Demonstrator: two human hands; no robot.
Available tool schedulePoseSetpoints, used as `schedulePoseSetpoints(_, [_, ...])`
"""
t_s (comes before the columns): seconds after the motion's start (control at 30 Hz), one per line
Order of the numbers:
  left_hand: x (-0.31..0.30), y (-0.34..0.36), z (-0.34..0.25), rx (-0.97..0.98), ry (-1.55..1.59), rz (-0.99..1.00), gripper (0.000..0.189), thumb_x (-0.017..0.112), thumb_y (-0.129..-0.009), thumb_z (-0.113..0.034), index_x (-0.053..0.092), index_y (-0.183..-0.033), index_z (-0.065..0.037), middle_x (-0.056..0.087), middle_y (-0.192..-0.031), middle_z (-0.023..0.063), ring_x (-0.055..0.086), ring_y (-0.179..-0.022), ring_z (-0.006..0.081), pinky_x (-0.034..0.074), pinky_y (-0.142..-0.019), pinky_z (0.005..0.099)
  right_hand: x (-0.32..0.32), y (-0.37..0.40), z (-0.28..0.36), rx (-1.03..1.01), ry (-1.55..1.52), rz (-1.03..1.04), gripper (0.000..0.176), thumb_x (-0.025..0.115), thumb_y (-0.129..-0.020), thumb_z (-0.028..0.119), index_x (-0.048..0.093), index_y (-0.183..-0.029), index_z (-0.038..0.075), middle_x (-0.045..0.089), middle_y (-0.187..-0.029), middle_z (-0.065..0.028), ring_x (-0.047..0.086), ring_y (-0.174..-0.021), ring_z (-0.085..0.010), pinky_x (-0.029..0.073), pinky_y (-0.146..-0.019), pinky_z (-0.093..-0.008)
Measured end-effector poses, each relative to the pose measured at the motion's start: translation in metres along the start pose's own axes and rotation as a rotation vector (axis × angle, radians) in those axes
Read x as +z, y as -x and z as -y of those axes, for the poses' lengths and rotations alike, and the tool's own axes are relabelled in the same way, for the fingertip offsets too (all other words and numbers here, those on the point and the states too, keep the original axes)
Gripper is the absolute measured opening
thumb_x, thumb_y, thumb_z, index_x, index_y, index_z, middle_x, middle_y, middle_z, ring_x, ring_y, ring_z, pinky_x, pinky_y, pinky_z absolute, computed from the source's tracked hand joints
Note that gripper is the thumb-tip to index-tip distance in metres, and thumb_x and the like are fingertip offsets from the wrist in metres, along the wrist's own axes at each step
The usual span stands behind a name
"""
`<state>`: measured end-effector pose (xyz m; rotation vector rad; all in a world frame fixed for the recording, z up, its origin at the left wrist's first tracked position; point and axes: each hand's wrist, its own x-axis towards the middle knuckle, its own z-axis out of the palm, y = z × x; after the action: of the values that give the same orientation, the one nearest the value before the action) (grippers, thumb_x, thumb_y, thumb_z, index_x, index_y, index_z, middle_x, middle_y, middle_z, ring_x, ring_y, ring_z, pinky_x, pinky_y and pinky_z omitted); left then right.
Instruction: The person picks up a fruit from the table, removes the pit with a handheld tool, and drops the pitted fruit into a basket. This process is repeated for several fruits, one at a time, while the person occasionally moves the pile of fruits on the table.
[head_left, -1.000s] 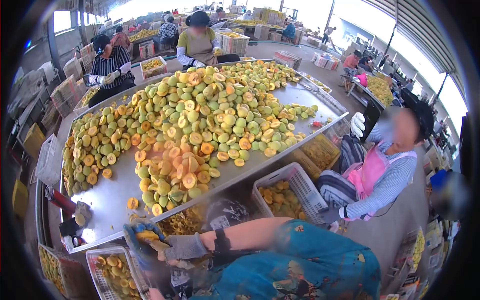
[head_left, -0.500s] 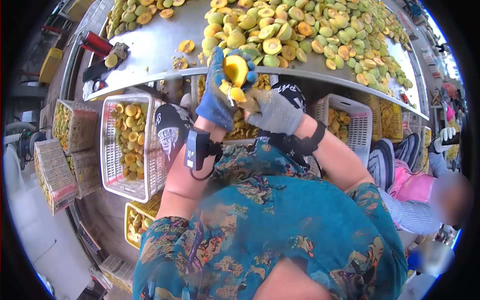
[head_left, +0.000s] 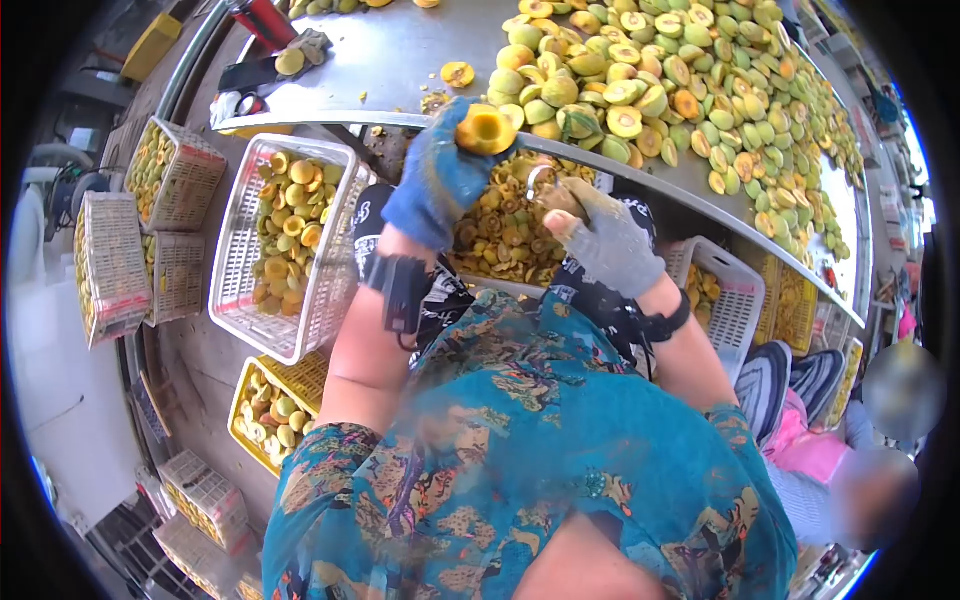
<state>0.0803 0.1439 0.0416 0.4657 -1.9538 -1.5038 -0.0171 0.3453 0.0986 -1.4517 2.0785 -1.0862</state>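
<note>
My left hand [head_left: 432,190], in a blue glove, grips a halved yellow peach [head_left: 487,130] with its hollowed cut face up, just over the table's near edge. My right hand [head_left: 612,245], in a grey glove, is closed around a small tool with a curved metal loop [head_left: 534,181], held apart from the peach. Below both hands lies a heap of peach scraps and pits [head_left: 510,235], between my knees. On the metal table [head_left: 345,85] a large pile of halved green-yellow peaches [head_left: 625,90] spreads to the right.
A white crate of peach halves [head_left: 222,265] stands at my left, with a yellow crate [head_left: 245,425] behind it. Another white crate [head_left: 740,290] is at my right. A red cylinder [head_left: 265,22] stands on the table's left end. A person in pink [head_left: 805,440] sits at right.
My right hand has drawn away from the peach to the right, with the loop tool. Yellow flesh that hung at the peach is gone from it, and the peach now shows a hollow.
</note>
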Motion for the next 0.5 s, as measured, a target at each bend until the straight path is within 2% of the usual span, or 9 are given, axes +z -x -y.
schedulePoseSetpoints(0.07, [-0.043, 0.001, -0.02, -0.311, 0.812, -0.162, 0.032, 0.055, -0.096, -0.026, 0.054, -0.119, -0.004, 0.059, -0.111, 0.0108, 0.06, -0.1, 0.0223, 0.052, -0.088, 0.0325, -0.006, 0.004, -0.004, 0.13, -0.104, 0.058, 0.041, 0.059, -0.092, 0.039, 0.057, -0.1, -0.001, 0.062, -0.083, -0.0212, 0.061, -0.081, -0.0419, 0.048, -0.068, -0.0407])
schedulePoseSetpoints(0.1, [-0.069, 0.005, -0.036, -0.277, 0.434, -0.297, 0.032, 0.058, -0.094, -0.027, 0.056, -0.118, -0.004, 0.058, -0.113, 0.0118, 0.059, -0.102, 0.0233, 0.051, -0.087, 0.0335, -0.005, 0.007, -0.01, 0.14, -0.224, 0.014, 0.038, 0.059, -0.093, 0.036, 0.057, -0.1, -0.001, 0.061, -0.079, -0.0175, 0.061, -0.073, -0.0326, 0.047, -0.065, -0.0376])
schedulePoseSetpoints(0.13, [-0.096, 0.008, -0.045, -0.241, 0.053, -0.42, 0.032, 0.06, -0.093, -0.027, 0.059, -0.116, -0.005, 0.058, -0.116, 0.0129, 0.058, -0.104, 0.0242, 0.051, -0.085, 0.0344, -0.008, 0.01, -0.014, 0.135, -0.225, 0.014, 0.038, 0.059, -0.093, 0.036, 0.057, -0.1, -0.001, 0.061, -0.079, -0.0175, 0.061, -0.073, -0.0326, 0.047, -0.065, -0.0376])
schedulePoseSetpoints(0.2, [-0.155, 0.01, -0.029, 0.068, -0.974, -0.46, 0.032, 0.064, -0.089, -0.026, 0.062, -0.113, -0.004, 0.058, -0.118, 0.0153, 0.059, -0.102, 0.0255, 0.051, -0.083, 0.0359, -0.012, 0.014, -0.019, 0.274, -0.417, 0.029, 0.034, 0.058, -0.094, 0.032, 0.057, -0.101, -0.001, 0.059, -0.076, -0.0134, 0.058, -0.068, -0.0206, 0.046, -0.064, -0.033])
schedulePoseSetpoints(0.23, [-0.161, 0.007, -0.022, 0.063, -0.979, -0.46, 0.032, 0.064, -0.089, -0.026, 0.062, -0.113, -0.004, 0.058, -0.118, 0.0153, 0.059, -0.102, 0.0255, 0.051, -0.083, 0.0359, -0.014, 0.014, -0.016, 0.333, -0.428, 0.044, 0.032, 0.059, -0.095, 0.031, 0.058, -0.101, -0.001, 0.058, -0.075, -0.0113, 0.055, -0.067, -0.0151, 0.046, -0.065, -0.0297])
schedulePoseSetpoints(0.3, [-0.167, -0.017, -0.008, 0.017, -1.194, -0.42, 0.037, 0.067, -0.086, -0.026, 0.062, -0.114, -0.003, 0.058, -0.119, 0.018, 0.058, -0.104, 0.0279, 0.047, -0.089, 0.0378, -0.008, 0.012, -0.021, 0.327, -0.407, 0.043, 0.031, 0.059, -0.094, 0.03, 0.059, -0.1, 0.0, 0.059, -0.075, -0.0113, 0.055, -0.067, -0.0157, 0.046, -0.065, -0.0297])
schedulePoseSetpoints(0.37, [-0.135, -0.057, 0.019, -0.052, -0.776, -0.228, 0.041, 0.064, -0.087, -0.031, 0.06, -0.119, -0.006, 0.055, -0.125, 0.0224, 0.052, -0.118, 0.0343, 0.04, -0.101, 0.0406, -0.001, 0.007, -0.026, 0.346, -0.362, 0.054, 0.029, 0.06, -0.094, 0.029, 0.059, -0.1, 0.001, 0.061, -0.076, -0.0119, 0.059, -0.07, -0.0172, 0.047, -0.067, -0.0304])
schedulePoseSetpoints(0.47, [-0.075, -0.115, 0.067, -0.129, -0.868, 0.047, 0.053, 0.054, -0.092, -0.039, 0.049, -0.132, -0.005, 0.041, -0.141, 0.0241, 0.031, -0.137, 0.035, 0.026, -0.112, 0.0409, 0.003, -0.002, -0.017, 0.225, -0.233, 0.043, 0.031, 0.064, -0.091, 0.029, 0.058, -0.102, 0.0, 0.066, -0.085, -0.0147, 0.068, -0.084, -0.0242, 0.051, -0.074, -0.0317])
schedulePoseSetpoints(0.5, [-0.059, -0.133, 0.091, -0.148, -0.955, 0.068, 0.055, 0.055, -0.091, -0.038, 0.047, -0.134, -0.005, 0.04, -0.141, 0.0246, 0.032, -0.136, 0.0351, 0.027, -0.112, 0.0416, 0.0, -0.004, -0.011, 0.234, -0.207, 0.061, 0.033, 0.066, -0.089, 0.029, 0.058, -0.103, 0.0, 0.067, -0.088, -0.0151, 0.068, -0.086, -0.0282, 0.051, -0.074, -0.0331])
